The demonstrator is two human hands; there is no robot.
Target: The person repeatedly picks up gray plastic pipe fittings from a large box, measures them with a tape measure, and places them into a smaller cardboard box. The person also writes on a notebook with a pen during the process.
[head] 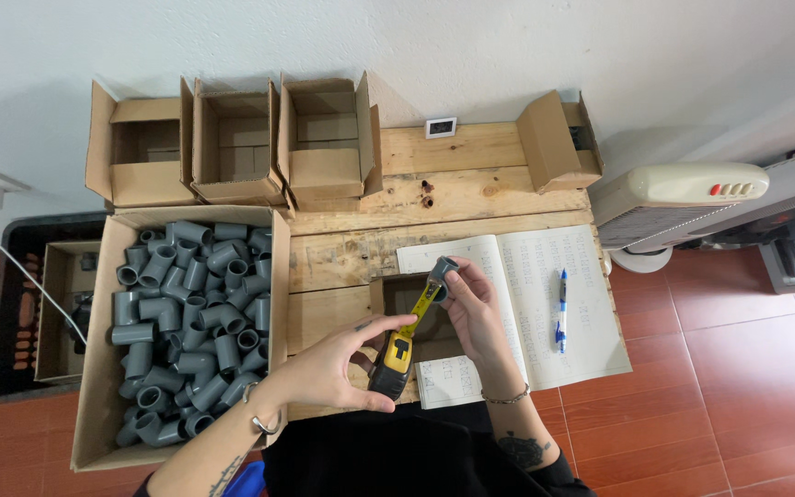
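Observation:
My left hand (338, 364) grips a yellow and black tape measure (394, 361) over the wooden table's front edge. Its yellow blade (422, 305) runs up to a short grey pipe fitting (442, 271), which my right hand (473, 308) holds by the fingertips above a small open cardboard box (388, 293). The blade lies against the fitting's side. A large cardboard box (94, 368) full of several similar grey pipe fittings (190, 313) sits at my left.
Three open cardboard boxes (232, 138) stand along the wall, another (558, 138) at the back right. An open notebook (526, 304) with a blue pen (561, 308) lies on the wooden table (453, 198). A black crate (20, 304) is left, a fan heater (683, 198) right.

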